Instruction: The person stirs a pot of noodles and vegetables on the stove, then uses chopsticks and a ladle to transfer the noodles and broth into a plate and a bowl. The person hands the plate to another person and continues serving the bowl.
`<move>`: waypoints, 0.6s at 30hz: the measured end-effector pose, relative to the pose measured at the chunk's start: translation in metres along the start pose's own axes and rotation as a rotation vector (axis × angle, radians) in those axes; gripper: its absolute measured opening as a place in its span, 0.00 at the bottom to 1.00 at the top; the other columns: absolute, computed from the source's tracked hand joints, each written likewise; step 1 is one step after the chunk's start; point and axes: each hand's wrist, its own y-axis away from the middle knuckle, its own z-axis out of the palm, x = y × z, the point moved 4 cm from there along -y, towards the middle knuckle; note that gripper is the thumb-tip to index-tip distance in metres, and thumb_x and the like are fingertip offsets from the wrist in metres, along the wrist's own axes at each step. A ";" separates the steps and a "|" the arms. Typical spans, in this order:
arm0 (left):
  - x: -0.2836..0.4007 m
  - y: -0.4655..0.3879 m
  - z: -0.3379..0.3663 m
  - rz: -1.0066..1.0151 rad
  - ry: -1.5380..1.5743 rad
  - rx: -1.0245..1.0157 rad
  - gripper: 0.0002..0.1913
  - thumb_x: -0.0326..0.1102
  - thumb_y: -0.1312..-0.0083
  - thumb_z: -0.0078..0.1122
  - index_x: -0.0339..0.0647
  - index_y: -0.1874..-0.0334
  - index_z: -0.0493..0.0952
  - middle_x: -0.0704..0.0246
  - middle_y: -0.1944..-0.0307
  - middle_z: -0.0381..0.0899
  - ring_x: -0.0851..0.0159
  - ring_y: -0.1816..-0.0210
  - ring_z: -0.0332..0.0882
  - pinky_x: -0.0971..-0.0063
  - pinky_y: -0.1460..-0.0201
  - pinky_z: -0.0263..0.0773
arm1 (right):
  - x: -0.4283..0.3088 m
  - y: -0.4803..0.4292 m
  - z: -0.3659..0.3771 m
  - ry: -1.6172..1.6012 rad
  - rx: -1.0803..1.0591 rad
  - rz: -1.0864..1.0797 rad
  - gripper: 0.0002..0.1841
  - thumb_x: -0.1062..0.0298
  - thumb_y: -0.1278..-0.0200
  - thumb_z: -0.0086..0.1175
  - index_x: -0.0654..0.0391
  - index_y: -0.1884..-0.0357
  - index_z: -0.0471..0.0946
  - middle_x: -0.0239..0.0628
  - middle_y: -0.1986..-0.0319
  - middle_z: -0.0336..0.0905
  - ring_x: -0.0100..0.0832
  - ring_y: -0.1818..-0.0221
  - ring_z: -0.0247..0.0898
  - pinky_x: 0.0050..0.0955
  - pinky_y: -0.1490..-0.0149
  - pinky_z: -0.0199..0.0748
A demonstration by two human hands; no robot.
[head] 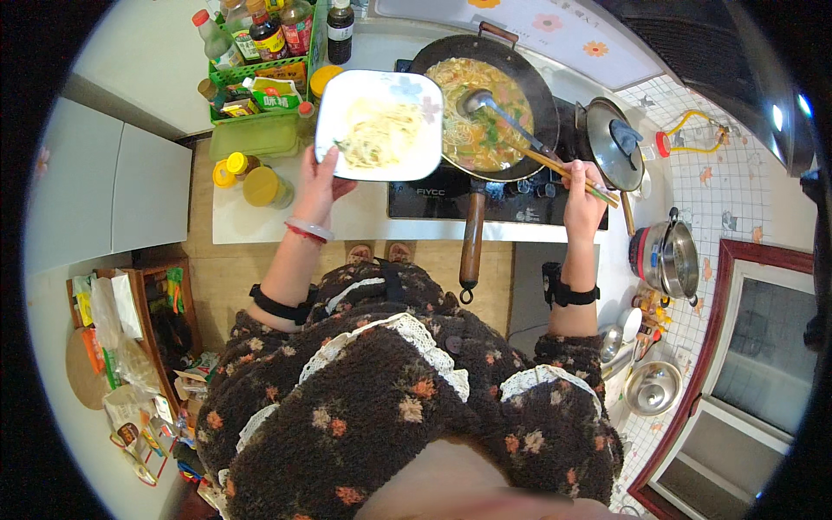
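Note:
My left hand (325, 175) holds a square white bowl (333, 97) by its near left corner, the thumb over the rim. Pale noodles (380, 136) lie in the bowl, which overlaps the wok's left edge in view. In my right hand (584, 195) are wooden chopsticks (543, 158) and the handle of a metal ladle (517, 123). The ladle's head rests in the noodle soup (481, 143), among noodles, greens and orange-yellow broth. That soup fills a dark wok (549, 97) whose long wooden handle (473, 234) points towards me.
A black cooktop (429, 201) lies under the wok. Right of it stands a pot with a glass lid (608, 146). A green basket (260, 68) of bottles and seasoning packets is at the back left, with yellow-lidded jars (268, 187) nearer. Steel pots (676, 260) stand on the right counter.

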 end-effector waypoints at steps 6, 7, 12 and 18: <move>0.010 -0.009 -0.033 0.077 0.123 0.101 0.18 0.46 0.31 0.51 0.49 0.43 0.65 0.72 0.58 0.77 0.75 0.64 0.77 0.80 0.64 0.76 | -0.004 -0.034 0.030 0.107 -0.147 -0.009 0.17 0.58 0.31 0.45 0.62 0.71 0.74 0.34 0.79 0.70 0.25 0.75 0.64 0.25 0.68 0.64; 0.009 -0.009 -0.037 0.079 0.132 0.122 0.18 0.45 0.31 0.51 0.49 0.44 0.65 0.73 0.58 0.77 0.75 0.64 0.77 0.80 0.64 0.76 | -0.008 -0.041 0.042 0.044 -0.171 -0.065 0.17 0.58 0.32 0.47 0.63 0.72 0.75 0.32 0.80 0.70 0.23 0.76 0.64 0.25 0.68 0.64; 0.006 -0.011 -0.045 0.075 0.186 0.119 0.16 0.45 0.31 0.51 0.49 0.45 0.65 0.73 0.59 0.78 0.75 0.64 0.78 0.80 0.65 0.77 | -0.013 -0.074 0.091 0.087 -0.255 -0.060 0.13 0.60 0.36 0.53 0.62 0.68 0.78 0.34 0.80 0.77 0.22 0.76 0.71 0.22 0.68 0.68; -0.002 -0.011 -0.048 0.033 0.200 0.155 0.16 0.44 0.31 0.51 0.49 0.45 0.65 0.73 0.58 0.77 0.74 0.66 0.77 0.79 0.65 0.76 | -0.012 -0.124 0.141 0.282 -0.327 -0.236 0.10 0.61 0.41 0.58 0.58 0.68 0.79 0.43 0.77 0.78 0.37 0.75 0.76 0.29 0.68 0.72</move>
